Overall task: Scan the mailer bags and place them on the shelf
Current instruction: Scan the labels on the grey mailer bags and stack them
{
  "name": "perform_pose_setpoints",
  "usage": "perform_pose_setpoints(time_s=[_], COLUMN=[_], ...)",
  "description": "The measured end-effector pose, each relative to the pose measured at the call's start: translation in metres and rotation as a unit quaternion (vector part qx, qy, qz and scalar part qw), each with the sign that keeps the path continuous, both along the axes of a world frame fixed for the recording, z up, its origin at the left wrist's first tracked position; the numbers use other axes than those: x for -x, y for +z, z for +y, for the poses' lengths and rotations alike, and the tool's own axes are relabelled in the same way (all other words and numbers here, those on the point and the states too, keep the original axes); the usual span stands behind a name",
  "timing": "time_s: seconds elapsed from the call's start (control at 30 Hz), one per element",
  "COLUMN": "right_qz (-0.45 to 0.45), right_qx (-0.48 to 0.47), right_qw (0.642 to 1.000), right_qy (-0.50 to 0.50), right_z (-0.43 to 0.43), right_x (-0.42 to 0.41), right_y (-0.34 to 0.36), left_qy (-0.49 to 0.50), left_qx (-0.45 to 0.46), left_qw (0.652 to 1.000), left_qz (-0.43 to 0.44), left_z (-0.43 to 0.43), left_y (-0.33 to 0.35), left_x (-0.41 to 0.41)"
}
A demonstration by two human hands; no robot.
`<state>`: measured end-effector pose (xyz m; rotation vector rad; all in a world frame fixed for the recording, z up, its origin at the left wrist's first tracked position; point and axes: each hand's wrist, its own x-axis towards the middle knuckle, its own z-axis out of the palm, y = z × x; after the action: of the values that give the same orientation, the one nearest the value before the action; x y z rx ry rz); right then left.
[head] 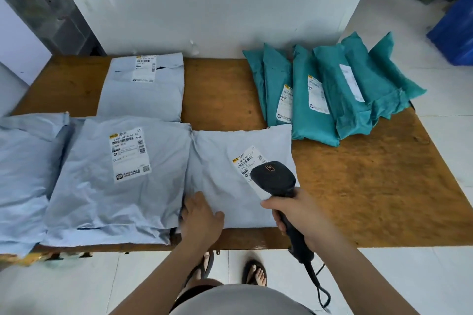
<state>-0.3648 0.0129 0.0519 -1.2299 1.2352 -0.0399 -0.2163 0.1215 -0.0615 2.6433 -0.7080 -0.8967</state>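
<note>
Head camera showed the right hand (304, 217) clamped round a black scanner (275, 179), its head over the label (249, 158) of a grey mailer bag (230, 161) at the desk's (371, 174) near edge. The left hand (202, 215) lay flat on that bag. Scanning seemed barely begun: other grey bags (115, 174) and a teal pile (320, 100) lay on the desk, with no shelf in view.

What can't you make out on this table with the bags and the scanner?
Head view:
- Label on the grey mailer under the scanner: lower part hidden by the scanner head.
- Leftmost grey mailer: cut off by the left edge, no label showing.
- Teal mailers: they overlap, so most labels are partly hidden.
</note>
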Motion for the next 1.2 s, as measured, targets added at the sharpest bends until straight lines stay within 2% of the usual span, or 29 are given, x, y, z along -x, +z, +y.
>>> perform_pose_setpoints(time_s=[0.37,0.57,1.2], right_qz=[0.02,0.007,0.025], right_qx=[-0.015,-0.025,0.006], right_qw=[0.999,0.999,0.994], right_qy=[0.046,0.044,0.107], right_z=[-0.016,-0.019,-0.014], right_x=[-0.004,0.003,0.009], right_y=[-0.008,-0.011,-0.007], left_qy=[0.09,0.147,0.182], left_qx=[0.053,0.143,0.151], left_qw=[0.994,0.975,0.967], left_qz=[0.036,0.087,0.095], left_z=[0.008,0.001,0.002], left_y=[-0.003,-0.005,-0.017], left_x=[-0.001,-0.008,-0.009])
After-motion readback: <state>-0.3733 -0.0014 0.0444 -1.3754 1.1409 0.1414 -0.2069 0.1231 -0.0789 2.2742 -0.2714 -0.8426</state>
